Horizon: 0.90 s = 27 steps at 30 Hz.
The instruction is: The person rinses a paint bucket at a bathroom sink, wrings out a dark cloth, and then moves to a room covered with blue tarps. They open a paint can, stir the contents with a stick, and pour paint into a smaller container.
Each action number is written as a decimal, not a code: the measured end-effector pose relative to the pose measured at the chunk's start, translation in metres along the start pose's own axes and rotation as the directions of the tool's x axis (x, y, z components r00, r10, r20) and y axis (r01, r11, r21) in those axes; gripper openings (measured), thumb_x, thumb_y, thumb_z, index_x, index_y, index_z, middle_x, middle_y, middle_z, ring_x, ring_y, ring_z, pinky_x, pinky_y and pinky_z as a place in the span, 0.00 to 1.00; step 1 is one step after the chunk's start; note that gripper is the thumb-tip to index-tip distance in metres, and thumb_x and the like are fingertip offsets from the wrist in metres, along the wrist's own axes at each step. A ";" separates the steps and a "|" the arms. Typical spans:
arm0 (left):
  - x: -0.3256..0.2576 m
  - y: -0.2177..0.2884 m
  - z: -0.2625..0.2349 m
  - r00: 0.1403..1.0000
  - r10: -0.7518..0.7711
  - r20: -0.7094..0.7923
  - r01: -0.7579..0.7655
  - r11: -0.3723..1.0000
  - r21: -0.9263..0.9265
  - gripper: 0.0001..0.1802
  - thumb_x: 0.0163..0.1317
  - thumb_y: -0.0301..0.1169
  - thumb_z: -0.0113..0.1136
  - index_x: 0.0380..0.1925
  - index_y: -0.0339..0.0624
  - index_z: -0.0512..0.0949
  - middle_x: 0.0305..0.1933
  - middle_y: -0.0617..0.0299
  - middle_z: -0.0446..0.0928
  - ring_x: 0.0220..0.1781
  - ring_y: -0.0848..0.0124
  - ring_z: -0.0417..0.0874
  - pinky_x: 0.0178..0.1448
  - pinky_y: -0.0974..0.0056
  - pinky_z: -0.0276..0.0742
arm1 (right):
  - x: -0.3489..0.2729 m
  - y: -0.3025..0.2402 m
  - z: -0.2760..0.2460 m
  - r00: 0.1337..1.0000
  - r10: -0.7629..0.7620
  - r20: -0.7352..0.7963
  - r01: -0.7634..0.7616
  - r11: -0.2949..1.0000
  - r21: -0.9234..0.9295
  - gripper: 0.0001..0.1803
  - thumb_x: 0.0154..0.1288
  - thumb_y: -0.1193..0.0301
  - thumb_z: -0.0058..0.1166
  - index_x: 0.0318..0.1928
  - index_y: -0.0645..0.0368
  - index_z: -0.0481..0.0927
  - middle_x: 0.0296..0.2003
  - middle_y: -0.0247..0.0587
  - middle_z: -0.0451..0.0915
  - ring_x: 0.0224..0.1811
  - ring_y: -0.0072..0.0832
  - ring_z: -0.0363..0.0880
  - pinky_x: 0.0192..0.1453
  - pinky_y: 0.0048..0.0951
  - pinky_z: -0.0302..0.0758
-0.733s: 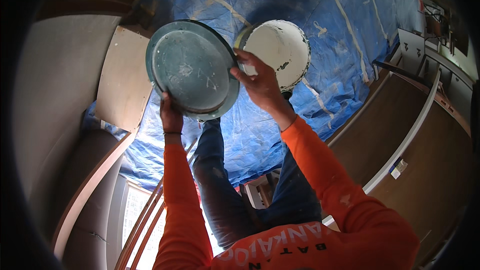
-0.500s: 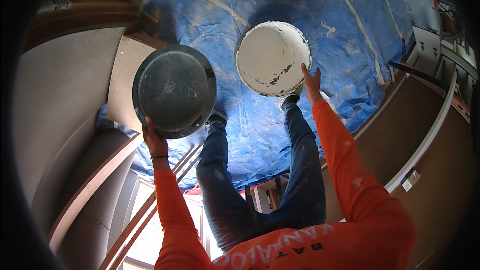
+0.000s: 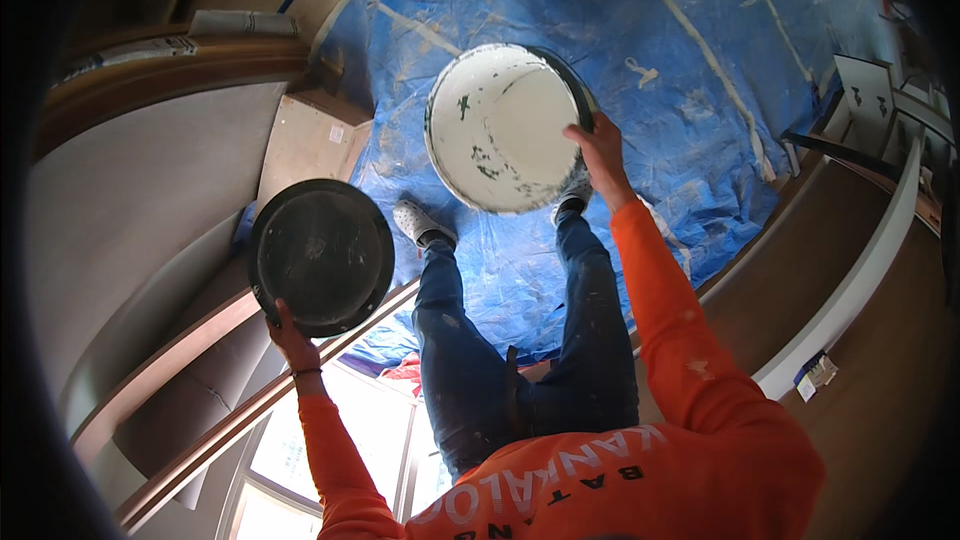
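My left hand [image 3: 292, 342] is closed on the lower rim of a dark, round basin [image 3: 325, 255], held out to the left with its scuffed round face showing. On the other side, my right hand [image 3: 604, 158] grips the right rim of a round tub [image 3: 520, 125]. The tub is dark outside and coated white inside, with dark flecks where the coating is chipped or thin. It is tilted so that I look into it, and it hangs above the sheeted floor in front of my feet. The two vessels are apart.
A creased blue tarp [image 3: 690, 160] with pale tape strips covers the floor. A wooden box [image 3: 310, 145] and curved panels [image 3: 170, 180] stand at the left. Long boards [image 3: 250, 410] slant past my left arm. On the right are a white curved strip [image 3: 850, 290] and brown panels.
My left hand has lowered the dark basin toward me, away from the tub. The white-coated tub has moved slightly left and tipped, showing more of its inside and dark outer side.
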<state>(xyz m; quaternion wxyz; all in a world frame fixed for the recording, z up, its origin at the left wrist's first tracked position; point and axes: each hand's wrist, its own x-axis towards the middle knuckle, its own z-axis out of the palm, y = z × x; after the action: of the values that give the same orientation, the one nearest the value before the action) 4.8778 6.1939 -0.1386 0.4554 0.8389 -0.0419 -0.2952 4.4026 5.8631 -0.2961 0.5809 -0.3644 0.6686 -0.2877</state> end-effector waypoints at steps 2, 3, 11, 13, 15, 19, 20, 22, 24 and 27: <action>-0.027 0.041 -0.008 0.998 0.056 0.030 -0.057 0.998 0.015 0.32 0.72 0.49 0.63 0.65 0.37 0.71 0.62 0.52 0.79 0.59 0.61 0.83 0.62 0.58 0.82 | -0.050 -0.057 -0.066 0.996 -0.078 -0.053 0.081 0.995 0.059 0.15 0.53 0.73 0.66 0.40 0.67 0.81 0.32 0.36 0.82 0.35 0.20 0.78 0.40 0.27 0.75; -0.045 0.052 -0.015 0.997 0.077 0.018 -0.077 0.997 0.010 0.32 0.72 0.49 0.63 0.65 0.37 0.70 0.62 0.52 0.79 0.59 0.61 0.83 0.62 0.58 0.82 | -0.070 -0.084 -0.095 0.990 -0.128 -0.060 0.131 0.990 0.043 0.15 0.53 0.74 0.66 0.40 0.67 0.81 0.32 0.35 0.82 0.35 0.20 0.78 0.40 0.27 0.74; -0.144 0.133 0.012 0.957 0.255 -0.138 -0.249 0.967 0.057 0.34 0.70 0.52 0.65 0.60 0.31 0.74 0.57 0.51 0.81 0.55 0.63 0.82 0.60 0.57 0.79 | -0.176 -0.345 -0.309 0.885 -0.450 -0.118 0.459 0.886 0.063 0.15 0.48 0.79 0.63 0.39 0.67 0.79 0.33 0.32 0.80 0.34 0.18 0.76 0.42 0.23 0.74; -0.154 0.162 0.033 0.956 0.262 -0.136 -0.249 0.963 0.100 0.35 0.70 0.52 0.64 0.61 0.31 0.74 0.58 0.51 0.81 0.55 0.63 0.82 0.60 0.57 0.79 | -0.192 -0.384 -0.338 0.816 -0.543 -0.197 0.563 0.824 0.063 0.16 0.47 0.78 0.63 0.40 0.67 0.78 0.33 0.32 0.80 0.34 0.18 0.76 0.42 0.22 0.73; -0.163 0.174 0.057 0.942 0.308 -0.134 -0.304 0.952 0.044 0.35 0.70 0.52 0.65 0.60 0.31 0.73 0.59 0.48 0.80 0.57 0.61 0.82 0.61 0.55 0.79 | -0.198 -0.424 -0.372 0.730 -0.636 -0.253 0.662 0.749 0.026 0.16 0.47 0.78 0.63 0.40 0.68 0.78 0.34 0.33 0.79 0.35 0.18 0.75 0.42 0.23 0.73; -0.161 0.191 0.112 0.946 0.264 -0.188 -0.272 0.962 -0.015 0.40 0.67 0.54 0.67 0.66 0.30 0.72 0.63 0.46 0.78 0.58 0.57 0.82 0.64 0.52 0.79 | -0.194 -0.496 -0.430 0.537 -0.719 -0.441 0.792 0.610 -0.032 0.15 0.48 0.76 0.62 0.39 0.67 0.78 0.32 0.32 0.78 0.34 0.18 0.74 0.43 0.22 0.72; -0.152 0.190 0.120 0.943 0.262 -0.207 -0.271 0.962 -0.018 0.40 0.68 0.53 0.67 0.65 0.30 0.72 0.63 0.45 0.78 0.58 0.57 0.82 0.64 0.52 0.78 | -0.184 -0.518 -0.448 0.515 -0.709 -0.481 0.803 0.596 -0.018 0.15 0.48 0.76 0.62 0.39 0.67 0.78 0.32 0.31 0.78 0.34 0.18 0.74 0.43 0.21 0.71; -0.146 0.196 0.157 0.939 0.226 -0.258 -0.230 0.973 0.014 0.41 0.67 0.55 0.66 0.63 0.28 0.73 0.61 0.43 0.79 0.55 0.56 0.84 0.60 0.50 0.81 | -0.170 -0.555 -0.465 0.421 -0.714 -0.559 0.842 0.537 -0.053 0.13 0.50 0.76 0.60 0.38 0.66 0.78 0.31 0.32 0.78 0.32 0.18 0.73 0.41 0.20 0.70; -0.126 0.189 0.186 0.921 0.210 -0.327 -0.177 0.976 0.126 0.42 0.66 0.57 0.66 0.61 0.27 0.73 0.60 0.41 0.80 0.53 0.56 0.85 0.58 0.49 0.82 | -0.144 -0.585 -0.490 0.364 -0.723 -0.588 0.878 0.477 -0.044 0.12 0.50 0.77 0.60 0.37 0.66 0.78 0.31 0.32 0.79 0.32 0.18 0.73 0.41 0.21 0.69; -0.092 0.202 0.257 0.895 0.240 -0.376 -0.238 0.970 0.053 0.47 0.63 0.58 0.68 0.64 0.24 0.69 0.59 0.33 0.79 0.53 0.47 0.86 0.58 0.48 0.85 | -0.114 -0.611 -0.527 0.335 -0.722 -0.605 0.878 0.472 -0.077 0.11 0.50 0.76 0.59 0.37 0.66 0.79 0.32 0.32 0.79 0.32 0.18 0.74 0.42 0.21 0.70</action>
<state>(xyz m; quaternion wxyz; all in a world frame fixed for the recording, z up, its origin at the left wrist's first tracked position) 4.7049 5.9176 -0.0426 0.4850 0.8699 -0.0566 -0.0692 3.9830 5.5885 0.3469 0.1776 -0.4640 0.4904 -0.7160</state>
